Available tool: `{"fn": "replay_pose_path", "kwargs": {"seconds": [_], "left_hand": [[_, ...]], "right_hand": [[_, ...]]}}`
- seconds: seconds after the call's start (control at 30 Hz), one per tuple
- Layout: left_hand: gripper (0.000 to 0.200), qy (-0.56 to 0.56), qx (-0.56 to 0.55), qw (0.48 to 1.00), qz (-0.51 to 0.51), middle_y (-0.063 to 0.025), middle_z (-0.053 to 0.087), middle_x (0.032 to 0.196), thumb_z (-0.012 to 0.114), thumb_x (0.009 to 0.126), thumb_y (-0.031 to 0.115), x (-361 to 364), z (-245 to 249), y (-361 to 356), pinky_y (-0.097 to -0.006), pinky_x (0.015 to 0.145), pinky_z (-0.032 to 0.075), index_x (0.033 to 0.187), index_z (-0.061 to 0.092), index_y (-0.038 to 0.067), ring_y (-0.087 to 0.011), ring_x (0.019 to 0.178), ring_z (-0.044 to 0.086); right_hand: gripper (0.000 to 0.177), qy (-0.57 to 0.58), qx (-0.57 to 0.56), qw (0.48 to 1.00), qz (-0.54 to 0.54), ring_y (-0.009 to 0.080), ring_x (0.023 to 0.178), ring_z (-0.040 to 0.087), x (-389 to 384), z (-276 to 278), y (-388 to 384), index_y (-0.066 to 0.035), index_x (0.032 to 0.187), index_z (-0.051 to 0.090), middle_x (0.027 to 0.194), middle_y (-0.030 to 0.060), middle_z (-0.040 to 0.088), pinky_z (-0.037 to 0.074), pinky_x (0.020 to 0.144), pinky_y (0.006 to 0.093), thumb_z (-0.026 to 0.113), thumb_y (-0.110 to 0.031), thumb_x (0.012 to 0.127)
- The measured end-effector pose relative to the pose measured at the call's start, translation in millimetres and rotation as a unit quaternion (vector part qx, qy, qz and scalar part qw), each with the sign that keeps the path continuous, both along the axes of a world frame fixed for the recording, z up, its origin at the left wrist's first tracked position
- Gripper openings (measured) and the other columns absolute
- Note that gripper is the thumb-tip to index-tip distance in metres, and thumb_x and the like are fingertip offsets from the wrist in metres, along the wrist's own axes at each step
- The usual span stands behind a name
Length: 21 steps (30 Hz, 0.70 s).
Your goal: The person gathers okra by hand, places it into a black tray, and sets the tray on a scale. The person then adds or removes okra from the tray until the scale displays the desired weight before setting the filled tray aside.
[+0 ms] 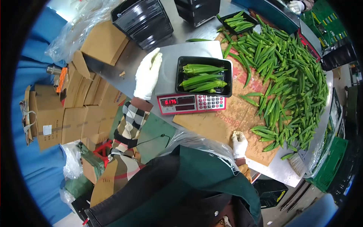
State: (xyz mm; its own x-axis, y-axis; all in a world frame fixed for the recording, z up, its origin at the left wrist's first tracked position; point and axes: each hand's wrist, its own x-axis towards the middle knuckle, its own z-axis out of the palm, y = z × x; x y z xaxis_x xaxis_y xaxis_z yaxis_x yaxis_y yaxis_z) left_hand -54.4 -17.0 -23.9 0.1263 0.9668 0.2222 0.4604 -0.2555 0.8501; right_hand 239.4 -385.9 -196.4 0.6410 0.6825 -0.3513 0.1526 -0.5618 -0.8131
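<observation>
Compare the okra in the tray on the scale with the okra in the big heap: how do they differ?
The okra in the tray are few; the heap holds a great many. The tray's okra lie roughly side by side, while the heap's point every which way. Both are long, green pods.

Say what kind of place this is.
Most likely a vegetable packing station: a heap of okra covers much of the worktable, a filled black tray sits on a digital scale, and stacked black trays stand close by.
</observation>
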Motion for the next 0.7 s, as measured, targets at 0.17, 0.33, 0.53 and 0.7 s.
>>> {"fn": "replay_pose_path", "kwargs": {"seconds": [0.17, 0.33, 0.53, 0.7], "left_hand": [[0.035, 0.033, -0.045, 0.998, -0.031, -0.0127, 0.071, 0.118, 0.063, 0.099, 0.028, 9, -2, -2, -0.0327, 0.097, 0.05, 0.127, 0.067, 0.007, -0.0221, 0.108, 0.067], [0.042, 0.101, -0.14, 0.981, -0.092, -0.0131, 0.072, 0.114, 0.066, 0.096, 0.031, 27, -11, -24, -0.0343, 0.092, 0.052, 0.13, 0.063, 0.007, -0.0266, 0.104, 0.069], [0.039, 0.156, -0.175, 0.967, -0.099, -0.0199, 0.072, 0.101, 0.067, 0.093, 0.028, 43, -29, -19, -0.04, 0.086, 0.052, 0.122, 0.064, 0.002, -0.0306, 0.094, 0.069], [0.034, 0.066, -0.241, 0.951, -0.182, -0.0172, 0.073, 0.096, 0.066, 0.093, 0.023, 92, -16, 37, -0.0366, 0.079, 0.054, 0.114, 0.067, -0.004, -0.0225, 0.085, 0.068]], "right_hand": [[0.006, 0.07, 0.033, 0.997, -0.03, 0.0035, 0.07, 0.054, 5, -7, 1, -0.001, 0.096, 0.07, 0.077, -0.0017, 0.066, 0.048, 0.066, 0.0216, 0.07, -0.007, 0.095], [0.008, 0.077, 0.014, 0.996, -0.03, 0.005, 0.067, 0.056, 6, -2, 5, -0.001, 0.094, 0.071, 0.076, -0.0014, 0.068, 0.048, 0.064, 0.0224, 0.071, -0.009, 0.094], [0.014, -0.034, -0.022, 0.999, -0.028, 0.0109, 0.062, 0.062, 0, 3, 6, -0.007, 0.088, 0.073, 0.068, 0.0056, 0.07, 0.052, 0.063, 0.0303, 0.075, -0.021, 0.09], [0.022, -0.095, -0.057, 0.994, -0.021, 0.0219, 0.062, 0.069, 1, -4, 4, -0.01, 0.088, 0.075, 0.07, 0.0105, 0.071, 0.054, 0.063, 0.0348, 0.076, -0.031, 0.087]]}}
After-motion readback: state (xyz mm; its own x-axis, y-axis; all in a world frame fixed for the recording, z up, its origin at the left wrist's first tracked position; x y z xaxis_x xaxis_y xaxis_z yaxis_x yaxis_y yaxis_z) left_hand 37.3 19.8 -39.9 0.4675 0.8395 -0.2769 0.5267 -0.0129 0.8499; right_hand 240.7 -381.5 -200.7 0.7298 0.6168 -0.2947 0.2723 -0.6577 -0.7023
